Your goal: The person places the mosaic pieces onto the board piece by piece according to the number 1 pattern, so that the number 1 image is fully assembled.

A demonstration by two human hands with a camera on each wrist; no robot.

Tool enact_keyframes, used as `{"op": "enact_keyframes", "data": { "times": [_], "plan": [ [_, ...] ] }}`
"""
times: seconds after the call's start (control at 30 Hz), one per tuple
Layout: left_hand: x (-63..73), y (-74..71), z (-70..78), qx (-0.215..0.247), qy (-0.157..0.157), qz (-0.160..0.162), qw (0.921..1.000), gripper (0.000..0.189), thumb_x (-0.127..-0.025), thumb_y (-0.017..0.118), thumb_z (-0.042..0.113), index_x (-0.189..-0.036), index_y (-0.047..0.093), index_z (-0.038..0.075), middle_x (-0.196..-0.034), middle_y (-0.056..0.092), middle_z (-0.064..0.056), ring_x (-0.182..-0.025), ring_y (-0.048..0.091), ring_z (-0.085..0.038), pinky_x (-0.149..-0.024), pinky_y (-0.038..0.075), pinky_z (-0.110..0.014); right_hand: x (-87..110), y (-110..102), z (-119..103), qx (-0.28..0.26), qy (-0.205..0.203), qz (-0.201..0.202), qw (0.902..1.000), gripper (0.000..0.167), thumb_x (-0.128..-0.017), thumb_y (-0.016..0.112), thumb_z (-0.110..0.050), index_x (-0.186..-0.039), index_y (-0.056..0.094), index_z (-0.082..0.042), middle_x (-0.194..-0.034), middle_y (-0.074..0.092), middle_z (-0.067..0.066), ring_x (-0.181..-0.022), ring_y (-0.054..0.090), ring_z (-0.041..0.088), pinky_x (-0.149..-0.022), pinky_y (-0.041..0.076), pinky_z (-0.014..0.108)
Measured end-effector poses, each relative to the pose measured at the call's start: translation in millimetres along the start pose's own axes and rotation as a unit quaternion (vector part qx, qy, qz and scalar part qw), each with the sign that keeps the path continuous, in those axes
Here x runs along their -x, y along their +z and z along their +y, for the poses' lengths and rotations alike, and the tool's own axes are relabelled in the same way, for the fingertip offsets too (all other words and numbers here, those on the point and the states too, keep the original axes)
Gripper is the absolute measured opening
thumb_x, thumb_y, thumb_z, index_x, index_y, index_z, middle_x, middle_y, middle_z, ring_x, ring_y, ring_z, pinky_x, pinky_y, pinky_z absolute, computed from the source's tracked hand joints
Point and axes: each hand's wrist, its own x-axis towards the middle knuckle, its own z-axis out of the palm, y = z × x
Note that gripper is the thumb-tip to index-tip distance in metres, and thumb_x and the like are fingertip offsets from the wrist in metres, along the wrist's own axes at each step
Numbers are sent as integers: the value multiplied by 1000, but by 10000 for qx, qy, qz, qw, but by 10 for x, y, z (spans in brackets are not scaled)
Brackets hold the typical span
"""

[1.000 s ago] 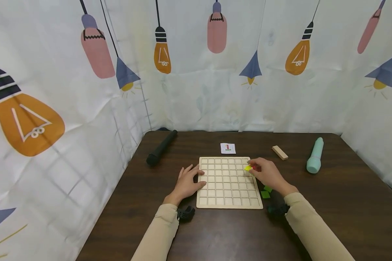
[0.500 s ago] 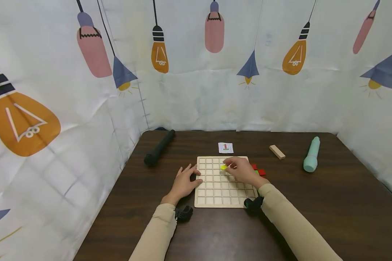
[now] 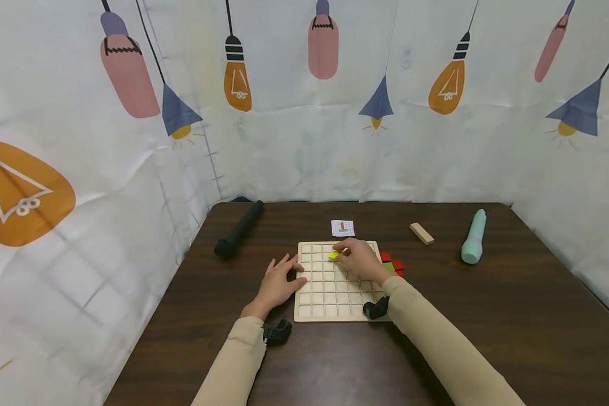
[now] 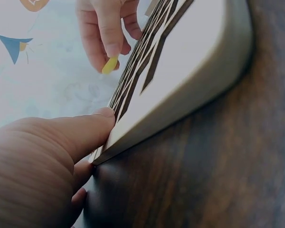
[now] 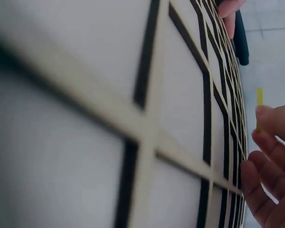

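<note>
A thin yellow square tile is pinched between the thumb and fingertips of my right hand, over the far part of a pale wooden grid board. In the right wrist view the yellow tile stands on edge, a little off the board's surface. My left hand rests at the board's left edge with the fingers spread. Its thumb touches the rim in the left wrist view. Red tiles and a green tile lie beside the board's right edge, partly hidden by my right arm.
Behind the board lies a small printed card with a coloured grid pattern. A wooden block and a mint-green bottle-shaped object are at the back right. A dark microphone-shaped object lies at the back left of the brown table.
My right hand has carried the yellow tile leftward from the board's right edge to its upper middle, uncovering the red tiles. My left hand has stayed at the left edge.
</note>
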Motion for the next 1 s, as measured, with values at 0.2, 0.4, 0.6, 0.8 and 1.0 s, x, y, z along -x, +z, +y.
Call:
{"op": "enact_keyframes", "data": {
  "times": [0.2,0.4,0.6,0.8,1.0],
  "plan": [
    [-25,27,-14,0,92,-143,9999,22,-90,72,27,-109,66,17,-152,41,-5,-146,27,-26,-121,3,-49,-42,70,-3,213,210,179,9994,26,-89,73,-15,-115,72,-10,-109,67,2,-93,63,16,-74,55,29],
    [-30,28,-24,98,-8,-21,9999,20,-89,73,26,-106,66,19,-152,42,-6,-146,27,-27,-121,3,-51,-134,117,10,522,-45,121,9986,22,-89,71,-16,-111,73,-12,-106,66,1,-88,60,14,-76,53,30],
    [-33,1,-15,17,27,-25,10000,21,-88,74,26,-107,67,17,-152,42,-7,-146,28,-27,-121,4,-51,-173,155,-25,553,32,78,9984,25,-90,69,-14,-115,71,-15,-112,65,0,-90,61,15,-77,54,32],
    [-24,-10,-2,-46,23,-25,10000,23,-88,74,27,-107,68,17,-151,42,-8,-145,28,-28,-121,5,-51,-175,182,-27,654,157,114,9977,25,-90,70,-17,-115,71,-19,-113,65,-2,-91,60,15,-77,53,32],
    [-22,3,4,-55,-18,-34,10000,23,-88,74,27,-107,68,17,-151,42,-8,-145,28,-27,-121,5,-50,-157,167,-19,591,142,77,9981,28,-88,71,-18,-116,70,-18,-111,64,-2,-89,58,15,-75,51,32]
  ]
}}
